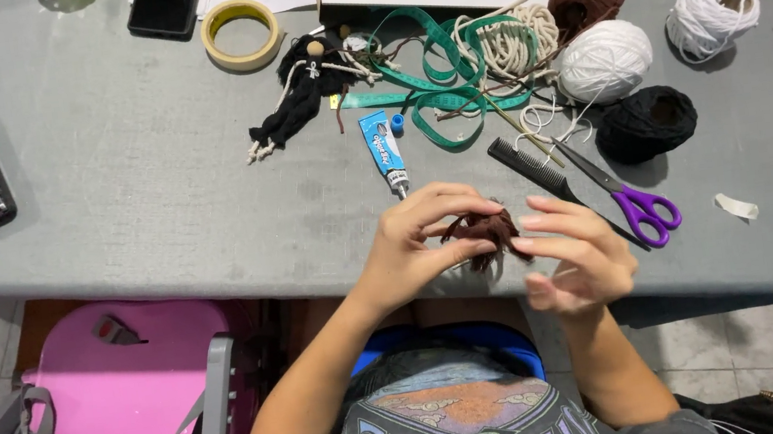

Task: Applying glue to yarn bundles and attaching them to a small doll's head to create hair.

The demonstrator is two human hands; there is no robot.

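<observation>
left hand [410, 244] pinching a small brown yarn tuft [488, 229] at the near table edge, tuft half hidden behind fingers, right hand [575, 252] loosely open with fingertips on it, black comb [540, 172] partly covered by right hand, purple scissors [627, 195] just right, glue tube [385, 152] just beyond, yarn balls farther right

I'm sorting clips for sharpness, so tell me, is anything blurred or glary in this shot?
Head view: right hand slightly motion-blurred beside the brown yarn tuft; left hand sharper; table evenly lit, soft shadows, no glare; edges bowed.
</observation>
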